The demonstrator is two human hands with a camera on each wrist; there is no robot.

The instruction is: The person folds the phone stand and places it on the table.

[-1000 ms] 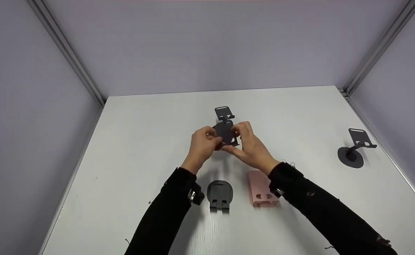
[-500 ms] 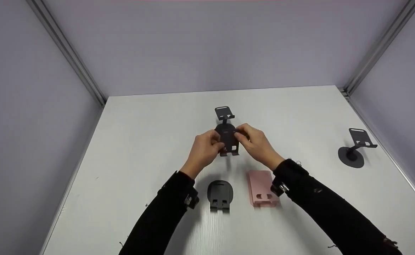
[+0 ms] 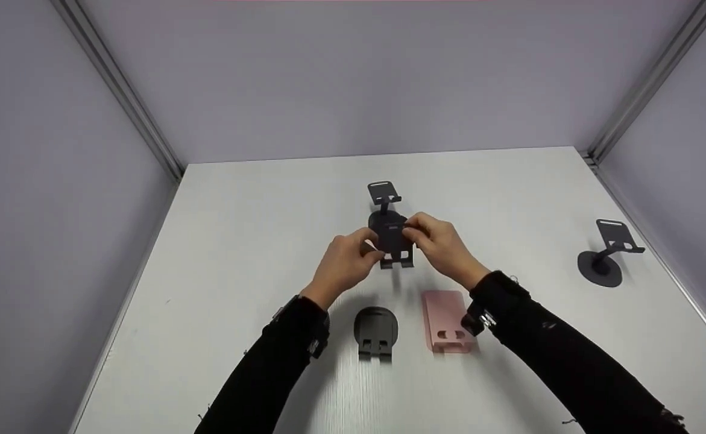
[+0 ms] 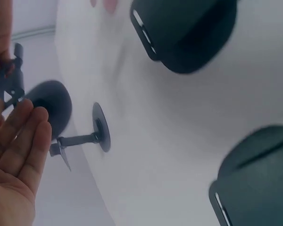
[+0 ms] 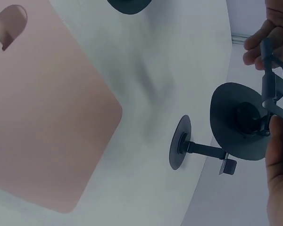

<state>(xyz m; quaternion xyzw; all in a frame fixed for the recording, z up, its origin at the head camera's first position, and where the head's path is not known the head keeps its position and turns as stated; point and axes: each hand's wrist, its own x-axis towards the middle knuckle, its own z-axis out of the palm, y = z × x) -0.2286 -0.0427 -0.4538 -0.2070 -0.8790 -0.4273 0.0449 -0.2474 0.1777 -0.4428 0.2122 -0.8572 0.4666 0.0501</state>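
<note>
Above the middle of the table I hold a dark grey phone stand point(image 3: 395, 242) between both hands. Its slotted plate faces the head camera, with two small lips at the lower end. My left hand point(image 3: 345, 260) pinches its left edge near the bottom, and my right hand point(image 3: 443, 246) pinches its right edge higher up. The round base point(image 5: 226, 106) shows from below in the right wrist view, joined to the plate by a hinged arm. Fingers hide parts of both edges.
Behind my hands stands an unfolded dark stand point(image 3: 383, 191); another point(image 3: 600, 268) is at the right. Nearer me lie a folded dark stand point(image 3: 375, 331) and a pink stand point(image 3: 445, 313). Grey walls point(image 3: 353, 78) border the white table point(image 3: 256, 229).
The held stand has tipped so its slotted plate, rather than the disc, faces the head camera. Both hands have come slightly lower, and my right fingers have drawn in to a pinch.
</note>
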